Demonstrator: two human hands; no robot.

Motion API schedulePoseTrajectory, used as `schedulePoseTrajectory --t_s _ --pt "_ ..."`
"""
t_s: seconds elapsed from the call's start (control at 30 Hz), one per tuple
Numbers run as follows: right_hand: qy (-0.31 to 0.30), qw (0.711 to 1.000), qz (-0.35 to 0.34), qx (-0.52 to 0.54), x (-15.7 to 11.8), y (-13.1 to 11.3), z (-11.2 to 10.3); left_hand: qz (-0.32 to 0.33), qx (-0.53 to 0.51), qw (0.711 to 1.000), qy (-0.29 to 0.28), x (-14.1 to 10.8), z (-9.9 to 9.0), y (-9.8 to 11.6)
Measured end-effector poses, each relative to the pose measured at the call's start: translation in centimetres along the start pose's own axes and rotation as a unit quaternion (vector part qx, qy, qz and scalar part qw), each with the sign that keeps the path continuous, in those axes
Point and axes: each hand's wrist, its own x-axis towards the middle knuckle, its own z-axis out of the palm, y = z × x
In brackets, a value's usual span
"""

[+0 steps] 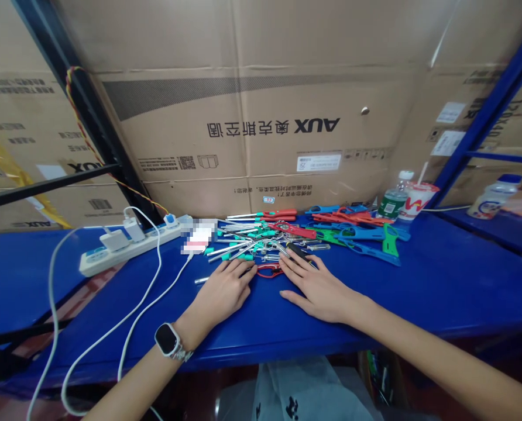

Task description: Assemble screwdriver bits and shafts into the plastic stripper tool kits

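Note:
My left hand (229, 287) lies palm down on the blue table, fingers forward and slightly bent over a lighter with a metal tube (202, 280). That tube sticks out to the left of the hand, and a red lighter handle (268, 271) shows between my hands. My right hand (320, 290) is open and flat, thumb apart, its fingertips by the red handle and a black screwdriver handle (299, 252). Just beyond lies a pile of metal lighter tubes with teal parts (243, 240). To its right are several blue, red and green plastic lighter shells (366, 234).
A white power strip (133, 245) with plugs and trailing cables lies left, beside a blurred-out phone (199, 235). A green-labelled bottle (392, 202) and a red-and-white cup (416, 200) stand back right. Another bottle (495, 197) is farther right. Cardboard (265, 93) walls the back.

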Motion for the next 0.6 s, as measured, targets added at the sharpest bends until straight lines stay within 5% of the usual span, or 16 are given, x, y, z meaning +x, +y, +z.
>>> schedulePoseTrajectory --t_s 0.37,0.6 --pt "0.052 0.999 -0.011 0.009 0.5 0.4 -0.6 -0.02 -0.06 0.997 0.033 0.1 -0.4 -0.4" --pt "0.13 0.989 0.025 0.061 6.7 3.0 -2.9 -0.076 -0.139 0.982 0.101 4.4 -1.5 -3.1"
